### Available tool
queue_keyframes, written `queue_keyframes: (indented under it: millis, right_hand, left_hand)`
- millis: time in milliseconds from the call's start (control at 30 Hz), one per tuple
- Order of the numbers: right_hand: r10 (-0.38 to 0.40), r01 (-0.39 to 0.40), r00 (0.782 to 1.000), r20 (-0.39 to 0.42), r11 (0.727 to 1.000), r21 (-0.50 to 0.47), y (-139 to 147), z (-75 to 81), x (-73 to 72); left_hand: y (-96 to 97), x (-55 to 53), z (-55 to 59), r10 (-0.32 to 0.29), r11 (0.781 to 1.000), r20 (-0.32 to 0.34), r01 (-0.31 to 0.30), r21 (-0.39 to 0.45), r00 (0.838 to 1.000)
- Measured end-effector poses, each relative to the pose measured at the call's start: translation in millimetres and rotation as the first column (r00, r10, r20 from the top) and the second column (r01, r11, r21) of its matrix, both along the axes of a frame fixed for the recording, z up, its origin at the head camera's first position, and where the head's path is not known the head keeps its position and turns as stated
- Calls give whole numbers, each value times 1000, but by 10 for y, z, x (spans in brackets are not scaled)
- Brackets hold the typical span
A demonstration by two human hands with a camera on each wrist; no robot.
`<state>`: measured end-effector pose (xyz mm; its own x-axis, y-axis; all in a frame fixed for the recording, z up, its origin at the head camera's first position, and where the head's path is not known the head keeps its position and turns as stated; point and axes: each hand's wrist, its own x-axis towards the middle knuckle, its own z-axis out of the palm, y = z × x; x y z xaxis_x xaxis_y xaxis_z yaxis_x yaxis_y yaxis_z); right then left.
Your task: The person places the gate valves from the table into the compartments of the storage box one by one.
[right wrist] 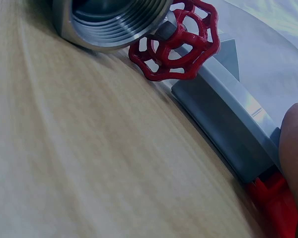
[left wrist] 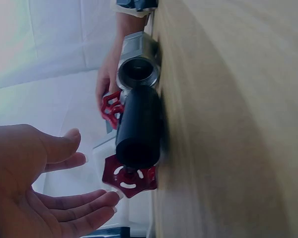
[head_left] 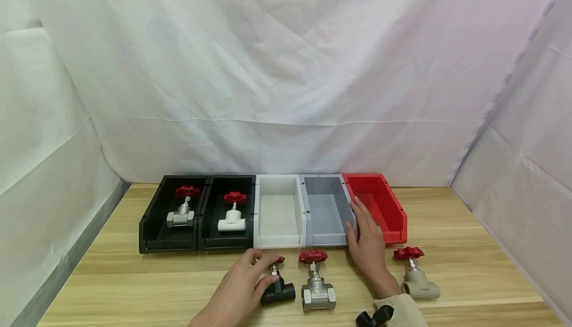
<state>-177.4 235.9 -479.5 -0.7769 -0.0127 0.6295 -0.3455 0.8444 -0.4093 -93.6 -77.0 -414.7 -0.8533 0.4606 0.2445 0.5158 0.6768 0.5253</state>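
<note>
My left hand (head_left: 241,283) is beside a black tee-shaped valve (head_left: 283,294) with a red handwheel. In the left wrist view its thumb and fingers (left wrist: 97,206) are spread apart, with fingertips close to the red handwheel (left wrist: 129,177). My right hand (head_left: 369,247) rests, fingers extended, along the adjoining walls of the grey bin (head_left: 328,239) and the red bin (head_left: 395,235). Between the hands stands a larger steel valve (head_left: 318,296) with a red handwheel. To the right of my right wrist is a beige valve (head_left: 419,285).
Two black bins (head_left: 167,243) at the left hold a steel valve (head_left: 180,216) and a white valve (head_left: 232,221). A white bin (head_left: 280,241) sits between them and the grey one. White cloth (head_left: 286,78) hangs behind the wooden table (head_left: 134,287).
</note>
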Motion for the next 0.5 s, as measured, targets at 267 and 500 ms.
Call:
queue_keyframes:
  millis: [267,500]
  right_hand:
    - [4,-4,1000,-23,1000,19,-5,4,0]
    - [3,-3,1000,-11,1000,13,-10,22,6]
  left_hand:
    - [9,20,-15,-1,999,58,4,-40,998]
    - [33,29,-29,-19,997,78,24,-67,997]
